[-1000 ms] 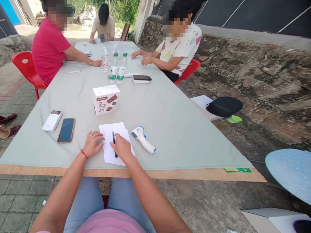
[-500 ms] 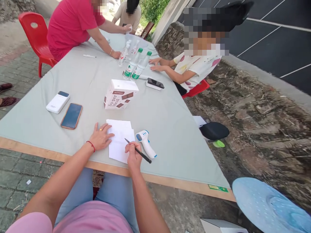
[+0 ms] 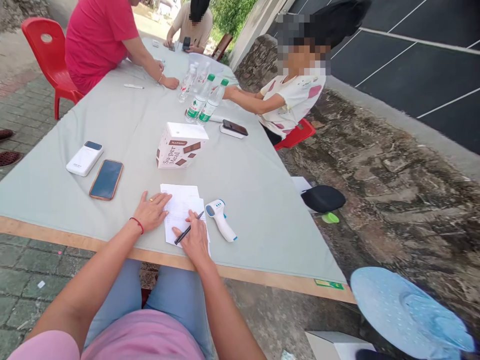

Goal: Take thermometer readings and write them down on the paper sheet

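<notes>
Right hand (image 3: pixel 195 240) fingers pinch black pen (image 3: pixel 188 229) over paper (image 3: pixel 181 202); left hand (image 3: pixel 152 212) fingers spread flat on paper's left edge.

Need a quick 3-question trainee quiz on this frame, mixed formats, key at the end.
1. True or false: the right hand holds a pen.
2. What does the left hand rest on? A) phone B) paper C) box
3. Fill in: the white and blue thermometer lies just to the ____ of the paper.

Key: 1 true; 2 B; 3 right
</notes>
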### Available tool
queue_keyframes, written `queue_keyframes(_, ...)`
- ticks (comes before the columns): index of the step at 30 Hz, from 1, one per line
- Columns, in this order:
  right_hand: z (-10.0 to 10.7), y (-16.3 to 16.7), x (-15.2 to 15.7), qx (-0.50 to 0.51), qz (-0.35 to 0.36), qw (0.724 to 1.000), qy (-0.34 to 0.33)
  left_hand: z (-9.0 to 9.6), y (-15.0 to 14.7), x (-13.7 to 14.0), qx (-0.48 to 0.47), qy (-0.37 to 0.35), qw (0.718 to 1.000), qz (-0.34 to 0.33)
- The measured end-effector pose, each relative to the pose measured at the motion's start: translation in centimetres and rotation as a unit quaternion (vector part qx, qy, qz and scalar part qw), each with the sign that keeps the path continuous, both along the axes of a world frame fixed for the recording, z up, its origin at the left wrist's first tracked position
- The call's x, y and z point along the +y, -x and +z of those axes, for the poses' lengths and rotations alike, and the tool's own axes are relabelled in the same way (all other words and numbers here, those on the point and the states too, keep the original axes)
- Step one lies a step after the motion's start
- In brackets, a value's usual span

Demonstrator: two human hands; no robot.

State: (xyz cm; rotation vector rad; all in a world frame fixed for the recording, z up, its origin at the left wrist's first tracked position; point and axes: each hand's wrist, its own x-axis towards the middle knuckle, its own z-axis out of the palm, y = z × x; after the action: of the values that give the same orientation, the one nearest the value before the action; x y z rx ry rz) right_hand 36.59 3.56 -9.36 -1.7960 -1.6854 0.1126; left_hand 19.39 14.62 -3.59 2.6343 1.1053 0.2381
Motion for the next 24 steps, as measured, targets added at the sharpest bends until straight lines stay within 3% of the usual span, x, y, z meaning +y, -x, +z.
queue_keyframes(5,-0.2,-0.3,0.2,0.012,0.001,1.000,0.007,0.8,0.6,0.4,0.040,0.021,0.996,-0.076)
queue_keyframes(8,0.4,-0.5,0.1,0.042,0.002,0.999,-0.015,0.9,0.8,0.5,0.053,0.032,0.995,-0.083)
queue_keyframes(11,1.8,-0.1,-0.1,0.140,0.012,0.987,-0.076,0.9,0.7,0.4,0.056,0.034,0.995,-0.076)
queue_keyframes(14,3.1,0.8,0.0,0.290,0.012,0.951,-0.104,1.1,0.4,0.2,0.055,0.034,0.996,-0.069)
queue_keyframes(17,3.4,1.7,0.7,0.417,0.002,0.907,-0.063,1.2,0.1,-0.2,0.060,0.042,0.996,-0.059)
queue_keyframes(20,2.8,2.0,1.4,0.481,-0.017,0.876,-0.019,1.1,0.0,-0.6,0.051,0.040,0.996,-0.057)
queue_keyframes(24,2.2,2.3,1.7,0.480,-0.010,0.876,0.031,0.4,0.2,-0.9,0.010,0.016,0.998,-0.066)
